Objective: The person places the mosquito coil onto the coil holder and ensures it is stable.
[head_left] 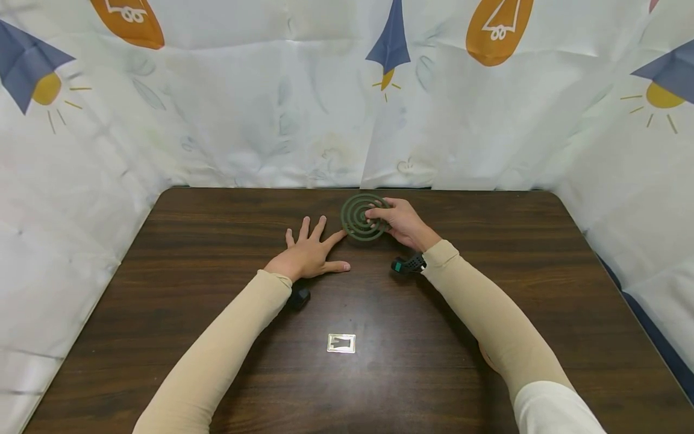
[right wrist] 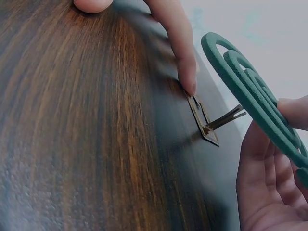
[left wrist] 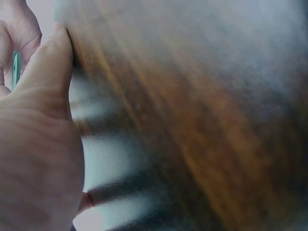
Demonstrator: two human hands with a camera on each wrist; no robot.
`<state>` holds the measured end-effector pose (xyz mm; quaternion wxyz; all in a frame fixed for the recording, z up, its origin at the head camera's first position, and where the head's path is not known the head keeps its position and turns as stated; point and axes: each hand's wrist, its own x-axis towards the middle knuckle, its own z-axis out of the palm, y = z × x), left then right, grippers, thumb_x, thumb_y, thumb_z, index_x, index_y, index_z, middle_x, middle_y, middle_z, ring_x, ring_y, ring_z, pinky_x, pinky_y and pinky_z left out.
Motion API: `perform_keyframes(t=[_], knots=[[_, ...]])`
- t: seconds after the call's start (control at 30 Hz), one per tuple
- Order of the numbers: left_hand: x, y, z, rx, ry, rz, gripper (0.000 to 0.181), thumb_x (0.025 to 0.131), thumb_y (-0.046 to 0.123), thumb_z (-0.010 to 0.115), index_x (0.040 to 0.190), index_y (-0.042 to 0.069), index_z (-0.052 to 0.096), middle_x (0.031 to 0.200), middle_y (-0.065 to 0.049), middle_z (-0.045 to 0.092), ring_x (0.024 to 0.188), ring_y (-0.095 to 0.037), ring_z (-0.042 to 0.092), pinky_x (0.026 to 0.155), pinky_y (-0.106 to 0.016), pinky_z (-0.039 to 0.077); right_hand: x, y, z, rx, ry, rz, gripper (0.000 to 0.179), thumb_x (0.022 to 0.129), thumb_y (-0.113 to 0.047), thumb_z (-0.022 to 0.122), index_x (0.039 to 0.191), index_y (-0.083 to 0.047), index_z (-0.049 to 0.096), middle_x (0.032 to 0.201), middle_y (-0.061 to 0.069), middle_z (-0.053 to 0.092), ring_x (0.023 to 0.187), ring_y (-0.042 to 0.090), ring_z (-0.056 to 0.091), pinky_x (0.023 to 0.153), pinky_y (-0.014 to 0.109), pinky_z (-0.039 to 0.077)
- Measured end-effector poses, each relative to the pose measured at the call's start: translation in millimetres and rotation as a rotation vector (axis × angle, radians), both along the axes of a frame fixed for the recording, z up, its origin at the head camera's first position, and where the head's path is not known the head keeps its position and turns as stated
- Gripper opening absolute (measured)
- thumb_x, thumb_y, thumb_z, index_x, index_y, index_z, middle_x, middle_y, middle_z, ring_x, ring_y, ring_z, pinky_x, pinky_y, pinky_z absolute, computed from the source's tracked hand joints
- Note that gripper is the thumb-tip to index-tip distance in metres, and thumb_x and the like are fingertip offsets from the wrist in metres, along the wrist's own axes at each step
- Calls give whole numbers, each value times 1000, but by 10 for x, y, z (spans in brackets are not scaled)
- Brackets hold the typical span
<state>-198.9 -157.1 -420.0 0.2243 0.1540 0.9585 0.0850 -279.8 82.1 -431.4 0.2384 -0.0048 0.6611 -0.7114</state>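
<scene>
Head view showing a dark brown wood-grain surface (head_left: 217, 361) with rounded far corners, walled in on three sides by a white sheet (head_left: 244, 120) printed with orange bulbs, blue caps and yellow suns. Lying flat near the near edge, about midway along it: a small bright metal plate (head_left: 341, 343), well apart from both hands. Reaching in from the near edge: two arms in beige sleeves, each wearing a small dark camera at the wrist.

Being held close to the middle of the far edge: a dark green mosquito coil (head_left: 362, 217), a flat spiral of several rings with a matte, grainy face, tilted up off the wood. Right hand (head_left: 400, 224) pinching the coil's right side, thumb on the front and fingers curled behind; grip closed on the coil. Left hand (head_left: 309, 253) lying palm down just left of the coil, fingers spread and straight, grip open and holding nothing.

Right wrist view showing a left fingertip pressing down a second small metal stand (right wrist: 204, 124), its forked tab bent upward, just beside the coil (right wrist: 250, 96). Left wrist view too blurred for more than palm and wood grain.
</scene>
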Motion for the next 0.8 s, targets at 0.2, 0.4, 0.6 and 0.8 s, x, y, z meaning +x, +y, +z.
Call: perform_keyframes(t=[0.2,0.4,0.6,0.8], knots=[[0,1,-6,-4,3,0,88,96,74,49,167,38,12,176,-16,-10,160,-50,-16,120,-81,0,-2,-15,-18,-6,-13,-1,32,99,-8,69,129,0,62,93,-2,73,77,10,72,71,24,59],[-5,5,-1,-6,2,2,88,96,75,49,167,38,13,176,-16,-10,160,-49,-16,121,-81,0,-19,-22,-54,-6,-32,-9,29,98,-7,69,125,-1,63,90,-3,73,75,9,71,71,24,59],[-6,9,1,-13,-1,7,89,95,75,49,167,37,13,176,-15,-11,160,-49,-17,121,-80,-1,-23,-28,-65,1,-26,-3,25,98,-7,69,122,-2,64,88,-3,74,74,9,71,70,24,59],[-12,15,-2,-18,-7,11,89,95,76,48,167,36,15,176,-15,-12,160,-48,-17,121,-80,-1,-26,-36,-71,12,-31,5,25,98,-9,70,121,-2,64,85,-3,74,73,8,71,69,23,59]])
